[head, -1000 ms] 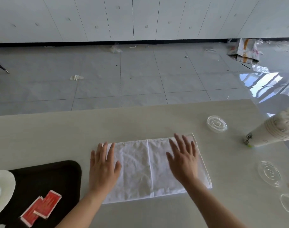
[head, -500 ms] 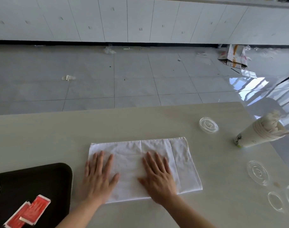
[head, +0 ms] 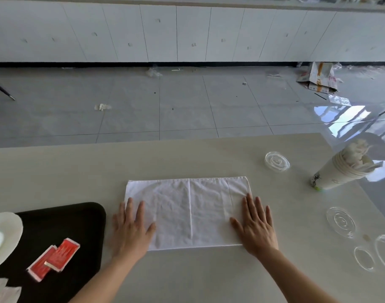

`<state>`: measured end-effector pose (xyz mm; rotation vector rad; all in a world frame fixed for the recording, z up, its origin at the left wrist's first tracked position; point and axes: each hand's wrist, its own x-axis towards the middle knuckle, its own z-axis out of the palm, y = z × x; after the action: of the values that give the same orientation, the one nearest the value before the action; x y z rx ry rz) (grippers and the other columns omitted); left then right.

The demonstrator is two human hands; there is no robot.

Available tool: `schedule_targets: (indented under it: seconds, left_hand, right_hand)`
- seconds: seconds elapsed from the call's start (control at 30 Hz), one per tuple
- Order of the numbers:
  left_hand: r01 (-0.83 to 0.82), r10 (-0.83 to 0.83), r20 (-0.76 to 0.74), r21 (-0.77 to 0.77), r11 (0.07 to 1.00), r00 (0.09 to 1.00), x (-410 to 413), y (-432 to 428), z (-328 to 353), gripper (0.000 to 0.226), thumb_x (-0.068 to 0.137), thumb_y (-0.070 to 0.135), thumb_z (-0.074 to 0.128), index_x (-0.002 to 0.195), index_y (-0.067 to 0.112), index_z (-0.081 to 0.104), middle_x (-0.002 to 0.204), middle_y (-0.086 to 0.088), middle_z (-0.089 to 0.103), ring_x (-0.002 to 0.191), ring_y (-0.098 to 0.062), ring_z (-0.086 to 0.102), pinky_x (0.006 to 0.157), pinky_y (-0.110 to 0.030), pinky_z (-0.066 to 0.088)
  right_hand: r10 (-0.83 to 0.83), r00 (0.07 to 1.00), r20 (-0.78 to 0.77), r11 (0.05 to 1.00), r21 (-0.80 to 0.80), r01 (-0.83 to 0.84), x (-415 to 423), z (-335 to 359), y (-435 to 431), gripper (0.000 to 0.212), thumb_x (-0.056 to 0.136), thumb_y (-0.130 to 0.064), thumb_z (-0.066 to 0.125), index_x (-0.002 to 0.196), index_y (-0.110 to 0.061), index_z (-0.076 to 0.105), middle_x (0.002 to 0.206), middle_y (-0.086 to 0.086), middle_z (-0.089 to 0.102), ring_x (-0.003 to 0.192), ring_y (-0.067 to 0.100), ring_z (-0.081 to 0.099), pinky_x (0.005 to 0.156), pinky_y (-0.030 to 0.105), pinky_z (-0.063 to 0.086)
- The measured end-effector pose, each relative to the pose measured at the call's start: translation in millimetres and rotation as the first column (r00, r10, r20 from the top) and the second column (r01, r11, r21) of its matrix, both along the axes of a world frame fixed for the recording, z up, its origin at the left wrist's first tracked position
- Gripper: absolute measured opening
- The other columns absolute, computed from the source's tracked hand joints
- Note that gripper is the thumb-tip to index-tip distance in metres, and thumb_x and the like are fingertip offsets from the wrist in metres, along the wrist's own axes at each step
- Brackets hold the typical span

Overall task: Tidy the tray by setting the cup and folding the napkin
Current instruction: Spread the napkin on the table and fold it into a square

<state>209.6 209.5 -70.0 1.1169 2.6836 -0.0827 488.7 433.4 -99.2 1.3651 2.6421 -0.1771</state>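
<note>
The right hand [head: 256,228] slid across the napkin [head: 187,211] to its right end.

Hands: two, left hand [head: 130,232] and right hand [head: 256,228]. Napkin [head: 187,206]: one, white. Tray [head: 67,219]: one, black. Red packets [head: 63,253]: two. White round dish [head: 5,228]: one, partly out of frame. Crumpled white paper [head: 3,289] at the near left corner: one piece. Clear lids [head: 277,161]: four, the fourth cut off by the right edge. Stack of paper cups [head: 338,173]: one stack; several rims show, but the number of cups cannot be told. Table [head: 56,171]: one. On the floor, torn paper bag [head: 318,77]: one; small scraps [head: 103,107]: a few, too small to count surely.
</note>
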Motion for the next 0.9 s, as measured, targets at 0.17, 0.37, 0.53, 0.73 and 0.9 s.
schedule_targets:
  seconds: [0.17, 0.37, 0.53, 0.73, 0.9]
  left_hand:
    - [-0.077, 0.079, -0.049, 0.042, 0.996, 0.996, 33, -43, 21, 0.067, 0.073, 0.043, 0.075, 0.122, 0.003, 0.056, 0.108, -0.023, 0.058, 0.093, -0.037, 0.058, 0.063, -0.042, 0.054]
    - [-0.306, 0.306, 0.033, -0.006, 0.952, 0.952, 39, -37, 32, 0.065, 0.076, 0.061, 0.066, 0.107, 0.006, 0.050, 0.107, -0.017, 0.052, 0.091, -0.029, 0.055, 0.066, -0.030, 0.049]
    - [-0.508, 0.485, 0.283, 0.006, 0.862, 0.827, 23, -28, 30, 0.069, 0.067, 0.055, 0.076, 0.105, 0.008, 0.043, 0.097, -0.005, 0.054, 0.080, -0.025, 0.056, 0.053, -0.029, 0.039]
    - [-0.745, 0.577, 0.556, 0.120, 0.656, 0.598, 15, -21, 32, 0.024, 0.073, 0.025, 0.068, 0.069, 0.012, 0.049, 0.074, -0.008, 0.059, 0.059, -0.020, 0.053, 0.055, -0.029, 0.043]
    - [-0.718, 0.497, 0.531, 0.387, 0.578, 0.686, 28, -30, 48, 0.007, 0.078, 0.015, 0.062, 0.070, 0.014, 0.062, 0.063, -0.003, 0.065, 0.058, -0.023, 0.062, 0.056, -0.032, 0.047]
  right_hand:
    - [-0.003, 1.000, 0.011, 1.000, 0.005, 0.003, 17, -3, -10, 0.086, 0.088, -0.076, -0.007, 0.151, -0.019, -0.019, 0.160, -0.007, -0.026, 0.145, 0.014, -0.032, 0.119, 0.042, -0.017]
    - [-0.001, 1.000, -0.020, 1.000, -0.013, 0.001, 25, 2, -15, 0.086, 0.085, -0.076, -0.008, 0.149, -0.019, -0.023, 0.160, -0.007, -0.025, 0.145, 0.015, -0.031, 0.120, 0.042, -0.017]
    - [-0.005, 0.999, -0.044, 1.000, -0.030, 0.003, 24, 3, -14, 0.089, 0.084, -0.076, -0.008, 0.149, -0.017, -0.023, 0.160, -0.006, -0.024, 0.147, 0.016, -0.026, 0.121, 0.045, -0.011]
    - [-0.006, 0.999, -0.047, 0.999, -0.044, 0.004, 24, 4, -15, 0.088, 0.086, -0.075, -0.003, 0.150, -0.016, -0.020, 0.159, -0.006, -0.024, 0.148, 0.018, -0.022, 0.121, 0.045, -0.012]
    - [-0.022, 0.999, -0.046, 0.999, -0.044, 0.020, 23, 7, -14, 0.087, 0.089, -0.073, 0.005, 0.153, -0.017, -0.013, 0.163, -0.006, -0.015, 0.150, 0.020, -0.017, 0.122, 0.045, -0.010]
